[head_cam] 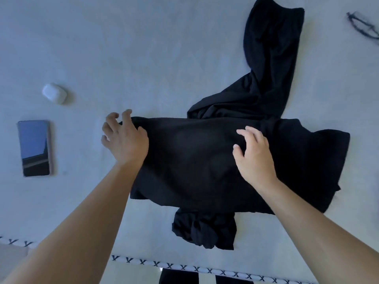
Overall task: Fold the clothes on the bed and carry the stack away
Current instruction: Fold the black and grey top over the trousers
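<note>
A black garment (190,165) lies spread across the pale bed sheet (143,58), folded into a wide band. Another black piece (272,58) stretches away toward the far right, and a crumpled black bundle (203,230) pokes out from under the band's near edge. My left hand (125,138) rests at the band's left end with fingers loosely curled over its corner. My right hand (252,152) lies on top of the fabric near the middle, fingers relaxed and slightly bent, holding nothing.
A phone (34,147) lies face up on the sheet at the left, with a white earbud case (54,93) beyond it. Dark glasses (363,27) sit at the far right. The bed's near edge has cross-stitched trim (184,268).
</note>
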